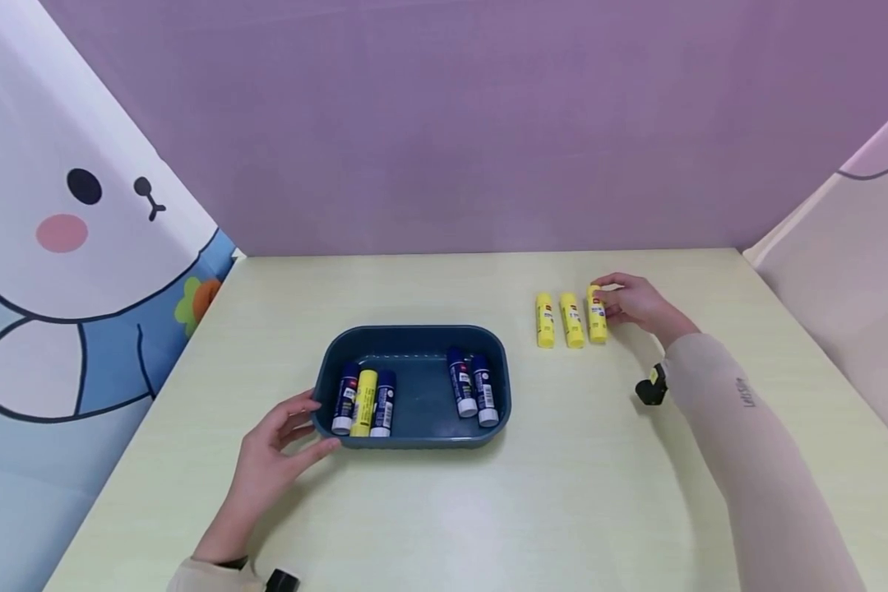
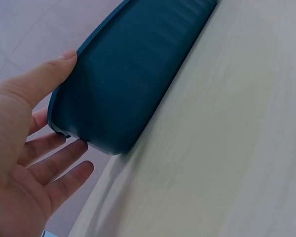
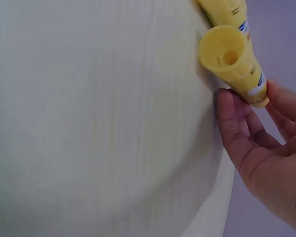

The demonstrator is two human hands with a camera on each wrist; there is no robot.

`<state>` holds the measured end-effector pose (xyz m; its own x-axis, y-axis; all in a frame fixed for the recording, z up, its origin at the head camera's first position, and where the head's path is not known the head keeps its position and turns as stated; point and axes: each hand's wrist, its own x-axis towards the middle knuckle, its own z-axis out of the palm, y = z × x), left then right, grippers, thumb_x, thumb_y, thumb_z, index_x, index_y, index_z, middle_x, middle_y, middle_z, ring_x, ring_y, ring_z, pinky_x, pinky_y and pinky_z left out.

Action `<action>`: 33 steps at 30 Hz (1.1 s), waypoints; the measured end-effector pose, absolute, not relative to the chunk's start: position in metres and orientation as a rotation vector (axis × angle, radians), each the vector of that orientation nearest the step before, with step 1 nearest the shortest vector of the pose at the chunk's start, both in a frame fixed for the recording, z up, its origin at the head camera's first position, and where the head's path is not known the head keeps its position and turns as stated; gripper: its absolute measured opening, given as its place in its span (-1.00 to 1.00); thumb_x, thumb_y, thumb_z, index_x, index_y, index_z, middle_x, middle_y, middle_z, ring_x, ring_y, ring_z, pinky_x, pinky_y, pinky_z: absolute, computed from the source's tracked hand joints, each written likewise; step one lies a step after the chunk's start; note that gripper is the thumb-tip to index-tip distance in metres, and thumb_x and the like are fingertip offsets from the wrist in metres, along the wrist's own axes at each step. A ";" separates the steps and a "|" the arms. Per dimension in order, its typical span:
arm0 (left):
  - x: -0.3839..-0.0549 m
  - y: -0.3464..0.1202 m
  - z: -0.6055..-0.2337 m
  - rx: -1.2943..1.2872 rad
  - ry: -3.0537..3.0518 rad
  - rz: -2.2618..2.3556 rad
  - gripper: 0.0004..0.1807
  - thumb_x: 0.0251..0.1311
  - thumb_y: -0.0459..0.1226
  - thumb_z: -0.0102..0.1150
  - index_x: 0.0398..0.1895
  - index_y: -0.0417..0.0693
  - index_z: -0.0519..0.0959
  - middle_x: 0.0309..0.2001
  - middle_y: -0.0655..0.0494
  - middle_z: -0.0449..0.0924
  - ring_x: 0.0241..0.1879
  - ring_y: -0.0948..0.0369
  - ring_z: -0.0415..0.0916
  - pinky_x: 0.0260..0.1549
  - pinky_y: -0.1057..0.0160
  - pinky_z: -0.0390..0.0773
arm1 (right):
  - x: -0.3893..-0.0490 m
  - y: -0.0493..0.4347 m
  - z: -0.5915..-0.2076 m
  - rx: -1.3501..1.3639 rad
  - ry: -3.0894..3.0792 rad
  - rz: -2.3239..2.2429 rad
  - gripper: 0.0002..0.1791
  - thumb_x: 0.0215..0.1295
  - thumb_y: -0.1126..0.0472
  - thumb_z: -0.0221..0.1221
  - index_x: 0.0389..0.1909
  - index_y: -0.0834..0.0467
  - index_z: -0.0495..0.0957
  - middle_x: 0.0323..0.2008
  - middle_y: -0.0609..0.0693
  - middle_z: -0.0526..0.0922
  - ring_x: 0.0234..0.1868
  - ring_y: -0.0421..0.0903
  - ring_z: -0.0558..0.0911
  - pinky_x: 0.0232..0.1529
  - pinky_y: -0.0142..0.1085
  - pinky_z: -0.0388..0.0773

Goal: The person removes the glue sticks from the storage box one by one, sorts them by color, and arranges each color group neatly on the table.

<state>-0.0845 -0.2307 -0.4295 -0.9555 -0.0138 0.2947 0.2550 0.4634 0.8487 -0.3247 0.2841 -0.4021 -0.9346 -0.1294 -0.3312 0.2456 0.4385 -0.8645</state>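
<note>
Thumb and fingers of my left hand (image 1: 270, 464) hold the near left corner of a dark blue plastic tray (image 1: 414, 444); the left wrist view shows the thumb on its rim. Inside at the left, a yellow glue stick (image 1: 364, 403) lies between two dark blue glue sticks, and two more blue ones (image 1: 462, 382) lie at the right. My right hand (image 1: 636, 304) pinches the far end of a yellow glue stick (image 1: 597, 321), the rightmost of three on the table. Its open-looking base (image 3: 223, 52) faces the right wrist camera.
Two other yellow glue sticks, one at the left (image 1: 544, 321) and one in the middle (image 1: 572, 321), lie side by side right of the tray. A purple backdrop (image 1: 488, 131) rises behind the pale table (image 1: 562, 493), with a cartoon-print cloth (image 1: 59, 279) at the left.
</note>
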 end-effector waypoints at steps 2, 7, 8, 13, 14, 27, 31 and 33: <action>-0.084 -0.230 -0.429 -0.213 -2.448 -1.494 -0.44 -0.09 -0.49 0.53 0.06 -0.25 0.54 0.24 -0.24 0.49 0.00 0.40 0.55 -0.08 0.46 0.61 | -0.324 0.284 -0.404 0.067 2.353 -1.476 -0.49 0.55 0.19 0.03 0.39 0.31 0.20 -0.07 0.04 0.49 -0.30 -0.19 0.58 -0.22 -0.33 0.66; -0.083 -0.229 -0.429 -0.215 -2.450 -1.495 -0.44 -0.08 -0.49 0.53 0.06 -0.26 0.54 0.23 -0.24 0.49 0.00 0.38 0.56 -0.08 0.46 0.61 | -0.323 0.284 -0.406 0.028 2.363 -1.431 -0.49 0.54 0.20 0.04 0.36 0.36 0.22 -0.04 0.11 0.50 -0.30 -0.20 0.59 -0.22 -0.33 0.67; -0.082 -0.229 -0.429 -0.216 -2.448 -1.497 -0.44 -0.08 -0.49 0.53 0.05 -0.27 0.54 0.23 -0.24 0.49 -0.01 0.39 0.56 -0.07 0.46 0.61 | -0.323 0.284 -0.406 0.023 2.371 -1.417 -0.49 0.54 0.20 0.04 0.36 0.37 0.22 -0.01 0.14 0.50 -0.29 -0.19 0.59 -0.22 -0.33 0.68; -0.082 -0.229 -0.429 -0.217 -2.448 -1.497 -0.45 -0.08 -0.49 0.52 0.04 -0.28 0.53 0.22 -0.22 0.50 -0.02 0.47 0.53 -0.06 0.45 0.61 | -0.323 0.284 -0.407 -0.004 2.406 -1.360 -0.51 0.54 0.20 0.03 0.34 0.37 0.24 0.06 0.25 0.49 -0.26 -0.16 0.59 -0.21 -0.32 0.68; -0.083 -0.229 -0.429 -0.218 -2.451 -1.494 -0.45 -0.08 -0.49 0.52 0.04 -0.28 0.53 0.23 -0.22 0.50 -0.01 0.47 0.53 -0.06 0.45 0.61 | -0.324 0.284 -0.407 -0.004 2.406 -1.357 -0.52 0.55 0.21 0.02 0.34 0.37 0.25 0.06 0.26 0.49 -0.26 -0.17 0.59 -0.21 -0.32 0.68; -0.082 -0.229 -0.425 -0.203 -2.472 -1.475 -0.44 -0.05 -0.46 0.53 0.07 -0.25 0.53 0.24 -0.22 0.48 0.01 0.40 0.55 -0.06 0.47 0.60 | -0.325 0.284 -0.409 0.021 2.383 -1.386 -0.50 0.55 0.19 0.03 0.36 0.35 0.23 -0.05 0.12 0.54 -0.27 -0.18 0.57 -0.22 -0.34 0.67; -0.081 -0.228 -0.426 -0.209 -2.459 -1.488 -0.44 -0.06 -0.48 0.52 0.06 -0.25 0.53 0.24 -0.24 0.48 0.00 0.43 0.53 -0.07 0.47 0.60 | -0.323 0.285 -0.407 0.002 2.378 -1.401 -0.47 0.56 0.18 0.00 0.38 0.38 0.20 -0.04 0.14 0.55 -0.27 -0.19 0.58 -0.19 -0.35 0.67; -0.081 -0.229 -0.426 -0.206 -2.461 -1.490 -0.45 -0.06 -0.48 0.52 0.06 -0.26 0.53 0.24 -0.24 0.48 0.00 0.45 0.53 -0.06 0.46 0.60 | -0.321 0.285 -0.405 -0.005 2.372 -1.410 -0.46 0.57 0.17 -0.03 0.39 0.39 0.17 -0.02 0.16 0.55 -0.27 -0.19 0.59 -0.18 -0.34 0.67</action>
<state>-0.0810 -0.2285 -0.4263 -0.9569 -0.0118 0.2901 0.2515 0.4651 0.8487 -0.3210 0.2853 -0.4051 -0.9281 -0.1931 -0.3185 0.1875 0.4966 -0.8475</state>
